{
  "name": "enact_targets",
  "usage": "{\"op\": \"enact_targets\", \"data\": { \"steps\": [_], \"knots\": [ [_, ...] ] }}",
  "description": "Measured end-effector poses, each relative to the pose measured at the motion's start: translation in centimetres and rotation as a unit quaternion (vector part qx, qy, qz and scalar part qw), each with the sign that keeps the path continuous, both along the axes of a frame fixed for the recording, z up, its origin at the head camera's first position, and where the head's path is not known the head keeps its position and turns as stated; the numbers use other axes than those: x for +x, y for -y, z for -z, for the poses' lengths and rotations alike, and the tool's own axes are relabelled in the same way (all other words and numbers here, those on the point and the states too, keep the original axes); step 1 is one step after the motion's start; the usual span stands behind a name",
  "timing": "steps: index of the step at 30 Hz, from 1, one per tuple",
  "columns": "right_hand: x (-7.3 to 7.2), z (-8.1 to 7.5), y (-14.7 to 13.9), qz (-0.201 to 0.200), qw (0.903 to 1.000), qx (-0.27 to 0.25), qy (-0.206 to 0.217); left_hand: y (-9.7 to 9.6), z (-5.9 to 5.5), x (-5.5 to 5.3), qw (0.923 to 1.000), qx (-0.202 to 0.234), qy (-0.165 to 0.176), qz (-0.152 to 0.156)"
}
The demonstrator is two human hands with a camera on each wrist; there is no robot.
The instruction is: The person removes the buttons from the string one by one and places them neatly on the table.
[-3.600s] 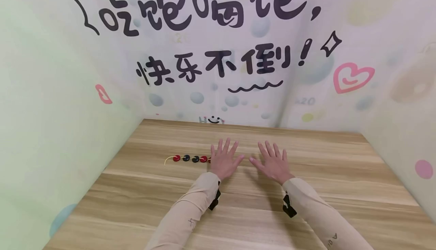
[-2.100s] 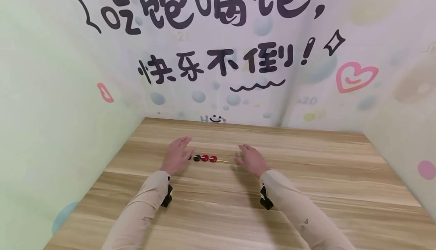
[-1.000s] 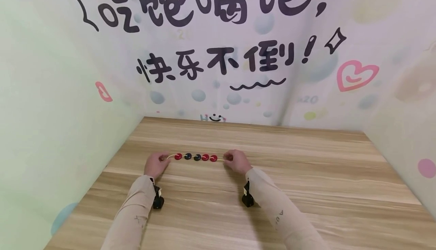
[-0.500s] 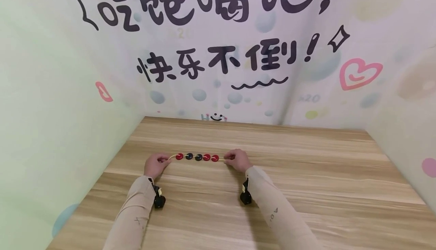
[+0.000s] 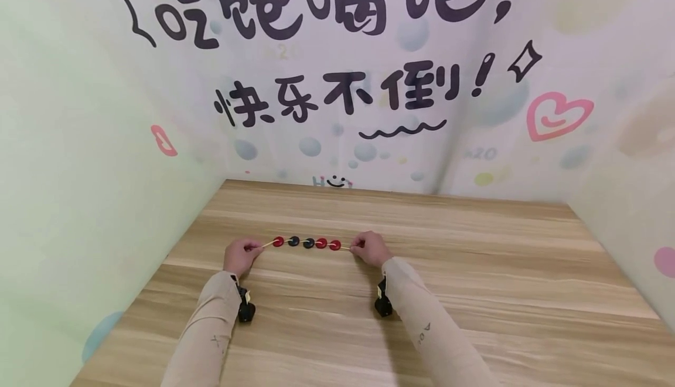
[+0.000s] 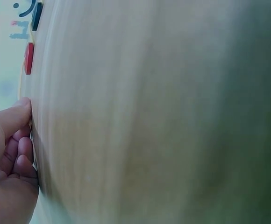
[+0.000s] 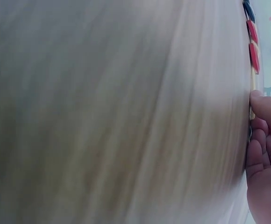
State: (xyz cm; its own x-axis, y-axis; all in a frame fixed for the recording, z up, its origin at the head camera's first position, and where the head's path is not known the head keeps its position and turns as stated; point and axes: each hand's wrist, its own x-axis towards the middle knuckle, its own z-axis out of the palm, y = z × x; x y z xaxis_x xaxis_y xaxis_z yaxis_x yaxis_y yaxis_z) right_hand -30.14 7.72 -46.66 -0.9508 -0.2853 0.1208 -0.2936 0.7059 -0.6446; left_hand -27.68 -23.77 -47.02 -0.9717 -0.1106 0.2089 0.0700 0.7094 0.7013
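Observation:
A yellow string threaded through several flat, round, button-like discs stretches from side to side between my hands. From left to right in the head view come a red disc, two dark discs, then two more red discs. My left hand pinches the string's left end between thumb and forefinger. At the opposite end, my right hand pinches the string the same way. Both wrist views show the thumbs pressed on the string, with the end discs just beyond.
A wood-grain table lies under both hands. Behind it stands a printed cloth wall with large dark lettering, and pale walls close in the left and right sides. Black wrist cameras hang below each sleeve.
Both hands lay spread flat on the table, the left over part of the string. They moved to its two ends and pinched them. The string's left end has since gone from curved to straight.

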Motion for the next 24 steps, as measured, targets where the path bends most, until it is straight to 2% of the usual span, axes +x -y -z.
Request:
{"op": "enact_targets", "data": {
  "steps": [6, 17, 19, 20, 24],
  "knots": [
    [-0.1, -0.4, -0.5, -0.005, 0.9998, 0.008, 0.019, -0.2, -0.3, 0.5, 1.0000, -0.003, -0.004, -0.004],
    [0.2, -1.2, -1.9, 0.017, 0.9998, -0.003, 0.011, -1.1, -0.5, 0.2, 0.9997, 0.005, 0.006, -0.021],
    [-0.4, -0.6, -2.6, 0.018, 0.9998, -0.006, 0.007, -1.5, -0.5, 0.0, 0.9997, 0.012, 0.001, -0.019],
    [-1.4, 0.7, -3.2, 0.006, 0.9998, -0.015, -0.013, -1.8, -0.6, 0.0, 0.9997, 0.016, -0.002, -0.018],
    [-4.1, 3.9, -4.9, 0.009, 0.9999, -0.006, -0.009, -3.0, -0.7, -0.1, 0.9996, 0.026, -0.004, -0.014]
  ]
}}
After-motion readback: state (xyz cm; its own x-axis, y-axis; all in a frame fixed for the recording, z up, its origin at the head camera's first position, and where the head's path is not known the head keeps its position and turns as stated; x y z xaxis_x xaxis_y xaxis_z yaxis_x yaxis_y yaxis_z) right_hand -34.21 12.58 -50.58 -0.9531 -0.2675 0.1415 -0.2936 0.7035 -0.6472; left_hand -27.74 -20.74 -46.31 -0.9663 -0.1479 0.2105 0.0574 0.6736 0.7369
